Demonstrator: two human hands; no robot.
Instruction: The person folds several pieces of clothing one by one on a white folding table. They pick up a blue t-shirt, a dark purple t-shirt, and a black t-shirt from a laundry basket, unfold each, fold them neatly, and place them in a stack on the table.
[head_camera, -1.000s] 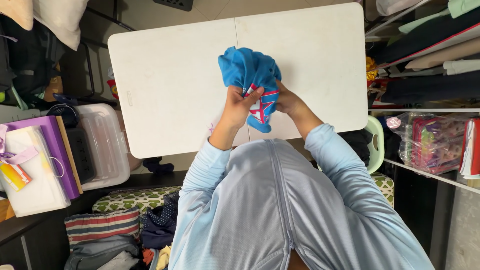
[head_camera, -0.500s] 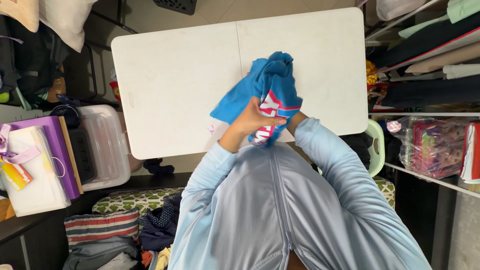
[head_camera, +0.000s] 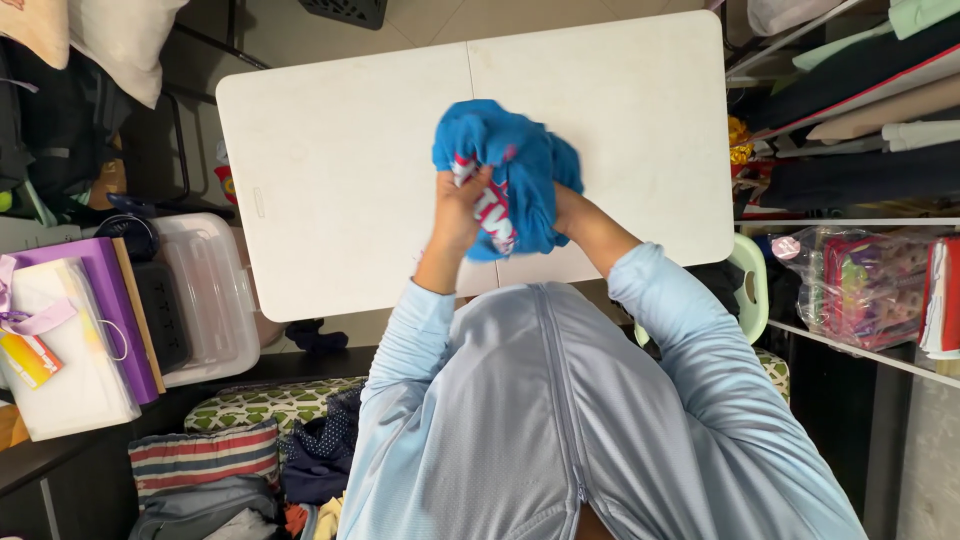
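Note:
A bunched blue garment (head_camera: 515, 165) with a red and white print hangs above the white folding table (head_camera: 340, 130). My left hand (head_camera: 458, 208) grips its left side, thumb over the printed part. My right hand (head_camera: 568, 205) holds the right side and is mostly hidden behind the cloth. Both hands are raised over the table's near edge, close to my chest. My light blue zipped sleeves fill the lower part of the view.
Clear plastic bins (head_camera: 205, 290) and a purple folder (head_camera: 110, 300) stand at the left. A pile of folded clothes (head_camera: 215, 460) lies at the lower left. Shelves with stacked fabrics (head_camera: 850, 90) and bagged items (head_camera: 860, 285) line the right. A pale green stool (head_camera: 750, 285) sits by the table.
The garment has been turned and bunched up: it hung lower and to the right half a second ago, and now sits higher with my left hand raised to its left side.

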